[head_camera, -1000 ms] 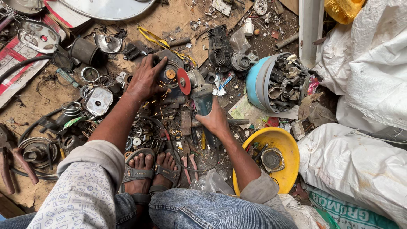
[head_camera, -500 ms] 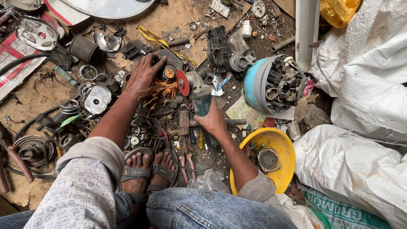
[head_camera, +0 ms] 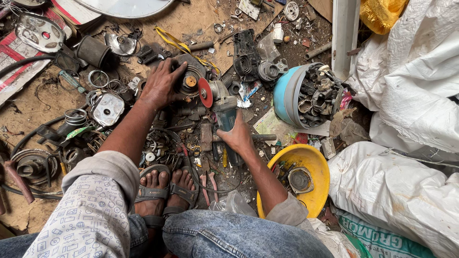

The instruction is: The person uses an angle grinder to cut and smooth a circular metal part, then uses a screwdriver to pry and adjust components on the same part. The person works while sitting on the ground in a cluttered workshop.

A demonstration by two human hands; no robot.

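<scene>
Nearest the camera, the person squats in blue jeans with both sandalled feet (head_camera: 162, 188) planted among scrap. The right hand (head_camera: 237, 136) has its fingers wrapped shut around the body of a teal angle grinder (head_camera: 224, 117), whose red disc (head_camera: 205, 92) stands on edge against a round, dark metal part (head_camera: 190, 79). That part lies on the ground just beyond the feet. The left hand (head_camera: 160, 86) presses down on it, fingers spread and curled over its rim beside the disc.

To do this cut well, I judge the holding fingers should keep clear of the disc's edge, since they sit very close to it. The part should be pinned flat so it cannot spin or kick. The disc should meet the metal lightly and square, with no twisting, and the grinder's cord should trail away from the loose wire about the feet.

To the right, near the right elbow, a yellow plastic basin (head_camera: 313, 165) holds a round metal piece. White woven sacks (head_camera: 406, 186) are piled beside it, and the lowest one shows green printing. Farther off, a light blue tub (head_camera: 287, 98) lies tipped on its side, crammed with grey metal parts. At the far left lies a flattened red-and-white printed carton (head_camera: 14, 62)
</scene>
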